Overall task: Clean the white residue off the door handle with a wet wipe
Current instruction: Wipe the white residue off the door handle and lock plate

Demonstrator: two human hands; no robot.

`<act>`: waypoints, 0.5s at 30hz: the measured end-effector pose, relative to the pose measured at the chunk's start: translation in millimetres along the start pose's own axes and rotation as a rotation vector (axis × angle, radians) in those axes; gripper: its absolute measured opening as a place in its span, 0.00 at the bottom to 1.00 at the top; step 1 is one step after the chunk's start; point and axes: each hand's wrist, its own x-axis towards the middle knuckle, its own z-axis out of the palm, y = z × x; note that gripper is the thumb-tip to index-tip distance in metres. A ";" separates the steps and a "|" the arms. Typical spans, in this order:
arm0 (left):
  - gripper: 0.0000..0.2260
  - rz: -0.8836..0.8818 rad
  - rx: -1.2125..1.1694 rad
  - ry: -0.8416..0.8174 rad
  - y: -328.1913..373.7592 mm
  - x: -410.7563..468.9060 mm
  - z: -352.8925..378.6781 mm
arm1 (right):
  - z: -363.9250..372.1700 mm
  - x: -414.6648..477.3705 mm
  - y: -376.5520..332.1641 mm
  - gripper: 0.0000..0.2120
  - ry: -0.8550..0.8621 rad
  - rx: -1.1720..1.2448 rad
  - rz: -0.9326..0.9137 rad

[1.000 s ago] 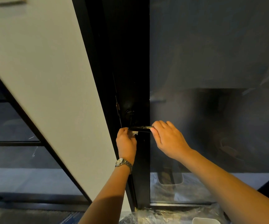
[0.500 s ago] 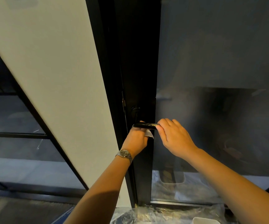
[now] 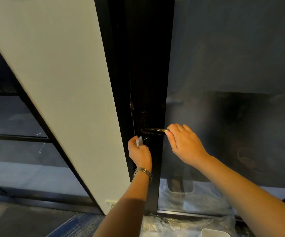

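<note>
A glossy black lever door handle point(image 3: 153, 131) sticks out level from the black door frame point(image 3: 148, 65). My right hand point(image 3: 184, 142) grips the handle's free right end with curled fingers. My left hand point(image 3: 139, 151), with a metal watch on the wrist, is below and left of the handle, apart from it. It pinches a small crumpled white wet wipe point(image 3: 139, 141) between thumb and fingers. No white residue shows on the visible part of the handle.
A dark glass door panel point(image 3: 232, 82) fills the right side. A white wall point(image 3: 52, 82) runs down the left, with dark framed glass further left. Crinkled clear plastic point(image 3: 181, 224) and a white container point(image 3: 213, 233) lie on the floor below.
My left hand has drawn the wipe off the handle's underside, down and to the left. My right hand has kept its grip on the handle's end.
</note>
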 end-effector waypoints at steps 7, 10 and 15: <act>0.09 -0.499 -0.285 0.008 -28.7 -4.5 22.3 | 0.4 0.7 0.9 0.14 0.007 -0.006 -0.009; 0.08 -0.491 -0.320 -0.035 -25.7 -13.8 33.4 | 0.7 0.8 0.9 0.15 -0.003 -0.001 -0.001; 0.06 -0.533 -0.314 0.040 -25.9 -4.8 28.4 | -0.1 1.1 0.3 0.15 -0.017 -0.003 0.007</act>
